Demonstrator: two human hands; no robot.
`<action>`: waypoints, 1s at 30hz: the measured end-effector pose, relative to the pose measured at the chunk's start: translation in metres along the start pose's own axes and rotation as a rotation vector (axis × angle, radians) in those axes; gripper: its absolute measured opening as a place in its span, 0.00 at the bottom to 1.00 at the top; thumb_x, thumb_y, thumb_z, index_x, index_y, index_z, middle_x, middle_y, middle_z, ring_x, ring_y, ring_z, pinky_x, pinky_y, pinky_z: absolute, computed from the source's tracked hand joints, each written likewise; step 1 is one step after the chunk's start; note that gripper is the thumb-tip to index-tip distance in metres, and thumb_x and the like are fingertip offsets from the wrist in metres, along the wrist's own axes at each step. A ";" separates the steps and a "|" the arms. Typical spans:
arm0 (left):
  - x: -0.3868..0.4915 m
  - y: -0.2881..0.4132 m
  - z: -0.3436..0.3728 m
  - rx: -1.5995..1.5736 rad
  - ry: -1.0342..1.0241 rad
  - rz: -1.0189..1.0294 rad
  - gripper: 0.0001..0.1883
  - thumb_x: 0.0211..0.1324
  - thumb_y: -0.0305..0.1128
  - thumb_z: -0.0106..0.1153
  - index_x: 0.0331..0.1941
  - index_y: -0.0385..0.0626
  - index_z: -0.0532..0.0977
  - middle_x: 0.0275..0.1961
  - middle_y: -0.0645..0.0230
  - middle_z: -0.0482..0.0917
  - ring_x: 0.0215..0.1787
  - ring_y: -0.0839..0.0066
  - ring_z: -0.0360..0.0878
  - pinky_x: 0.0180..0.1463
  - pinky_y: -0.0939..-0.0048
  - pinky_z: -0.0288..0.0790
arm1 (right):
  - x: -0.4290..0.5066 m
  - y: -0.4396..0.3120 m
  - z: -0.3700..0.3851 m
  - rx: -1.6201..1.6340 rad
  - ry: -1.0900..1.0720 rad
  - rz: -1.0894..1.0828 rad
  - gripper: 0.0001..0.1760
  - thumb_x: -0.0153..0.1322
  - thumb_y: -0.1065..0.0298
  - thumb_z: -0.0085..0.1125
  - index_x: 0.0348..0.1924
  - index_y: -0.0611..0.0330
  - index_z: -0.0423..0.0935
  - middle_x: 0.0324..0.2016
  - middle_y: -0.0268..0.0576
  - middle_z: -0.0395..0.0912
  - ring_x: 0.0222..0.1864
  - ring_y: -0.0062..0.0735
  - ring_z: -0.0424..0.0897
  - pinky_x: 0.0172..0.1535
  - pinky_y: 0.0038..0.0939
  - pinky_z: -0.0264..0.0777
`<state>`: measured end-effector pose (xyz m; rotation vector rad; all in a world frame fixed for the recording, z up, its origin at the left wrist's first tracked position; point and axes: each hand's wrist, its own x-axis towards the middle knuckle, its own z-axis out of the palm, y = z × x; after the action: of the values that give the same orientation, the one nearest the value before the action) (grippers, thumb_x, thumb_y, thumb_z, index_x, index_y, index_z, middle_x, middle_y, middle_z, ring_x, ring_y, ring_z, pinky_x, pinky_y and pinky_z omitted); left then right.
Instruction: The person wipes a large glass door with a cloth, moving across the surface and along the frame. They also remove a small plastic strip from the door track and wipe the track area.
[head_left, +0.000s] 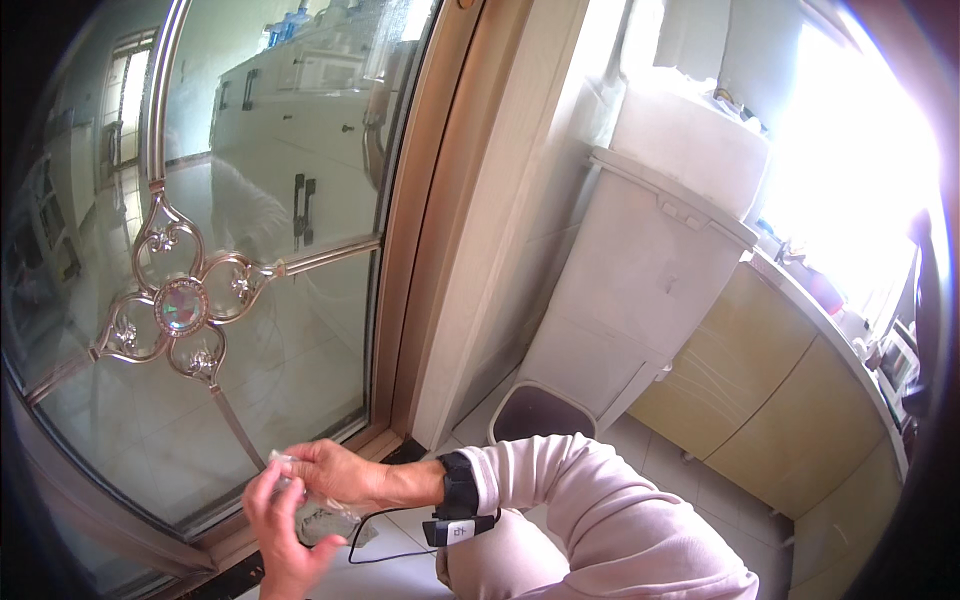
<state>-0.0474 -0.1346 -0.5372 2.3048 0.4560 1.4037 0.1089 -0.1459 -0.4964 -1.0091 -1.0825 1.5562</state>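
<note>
A clear plastic bag (324, 523) with a grey-green mass inside hangs low in front of me, beside the door's lower frame. My right hand (330, 471) pinches the bag's gathered top between thumb and fingers. Close in from the left comes my left hand (285, 536), its thumb spread away from its fingers around the bag's near side. Whether those fingers grip the plastic or only brush it, I cannot tell. A black strap (459, 484) circles my right wrist, carrying a small black device (457, 531) with a cable and a marked label.
A glass door (315, 322) with metal scrollwork (180, 306) and a brown frame (427, 225) stands at left. Past the wall edge are a tall pale bin-like container (637, 255), a dark-topped stool or bin (544, 412), and yellow cabinets (735, 360) under a counter.
</note>
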 end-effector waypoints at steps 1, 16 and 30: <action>0.000 -0.002 0.001 0.070 -0.048 0.038 0.34 0.49 0.48 0.66 0.57 0.45 0.65 0.64 0.46 0.59 0.62 0.48 0.62 0.61 0.49 0.59 | 0.000 -0.003 0.000 -0.030 0.037 -0.022 0.19 0.78 0.57 0.45 0.47 0.66 0.72 0.33 0.36 0.74 0.33 0.21 0.73 0.36 0.25 0.72; -0.008 -0.028 0.010 -0.594 0.191 -0.514 0.17 0.48 0.24 0.64 0.43 0.44 0.70 0.53 0.67 0.68 0.48 0.77 0.70 0.52 0.75 0.66 | -0.008 0.002 0.000 -0.412 -0.154 0.083 0.51 0.73 0.39 0.45 0.70 0.72 0.33 0.64 0.61 0.56 0.67 0.45 0.57 0.65 0.35 0.56; -0.012 -0.041 0.003 -0.802 0.338 -0.795 0.13 0.48 0.15 0.56 0.39 0.40 0.74 0.35 0.71 0.76 0.39 0.81 0.73 0.44 0.80 0.66 | 0.008 0.016 0.006 -0.869 -0.048 -0.228 0.21 0.74 0.65 0.49 0.57 0.59 0.58 0.29 0.54 0.80 0.32 0.51 0.82 0.36 0.40 0.75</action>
<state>-0.0527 -0.1050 -0.5676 1.0680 0.6542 1.2210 0.0977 -0.1411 -0.5108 -1.3394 -1.9044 0.9084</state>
